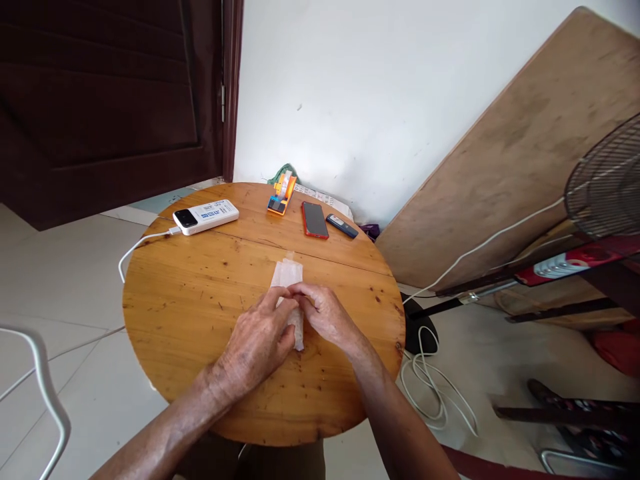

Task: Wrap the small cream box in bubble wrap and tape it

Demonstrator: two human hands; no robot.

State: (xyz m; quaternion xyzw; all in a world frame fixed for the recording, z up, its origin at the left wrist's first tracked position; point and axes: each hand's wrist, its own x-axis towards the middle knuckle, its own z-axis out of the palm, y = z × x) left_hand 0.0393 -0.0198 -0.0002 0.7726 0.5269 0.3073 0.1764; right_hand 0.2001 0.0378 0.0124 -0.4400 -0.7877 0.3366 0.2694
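Observation:
A small white, translucent packet (287, 274) lies on the round wooden table (190, 307), near its middle. My left hand (260, 337) rests on the packet's near end, fingers curled and pressing it down. My right hand (325, 313) meets it from the right, its fingertips pinched on the packet's edge close to the left thumb. The near half of the packet is hidden under both hands; its far half sticks out beyond the fingers.
At the table's far side lie a white power bank (206, 217) with a white cable (131, 250), an orange and blue small object (281, 193), a red-edged phone (315, 219) and a dark small device (343, 226). A leaning wooden board (515, 160), a fan (607, 180) and coiled cables (430, 387) stand right.

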